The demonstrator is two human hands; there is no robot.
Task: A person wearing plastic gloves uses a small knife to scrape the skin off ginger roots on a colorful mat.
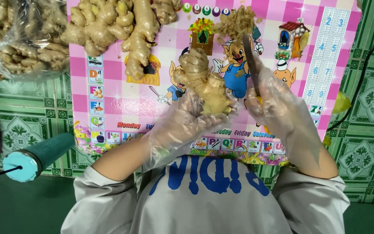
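My left hand (182, 123), in a clear plastic glove, grips a knobbly piece of ginger root (202, 80) and holds it up over a pink checked cartoon mat (117, 104). To its right my right hand (278, 108), gloved the same way, holds a small knife (250, 58) with its dark blade pointing up, close to the ginger's right side. A little heap of ginger peelings (239, 21) lies on the mat just beyond the blade.
Several whole ginger roots (117, 26) lie at the mat's top left. A clear plastic bag of ginger (22, 39) rests on the green patterned floor (369, 143). A teal cylinder (35, 158) lies at lower left. A black cable (364, 73) runs along the right.
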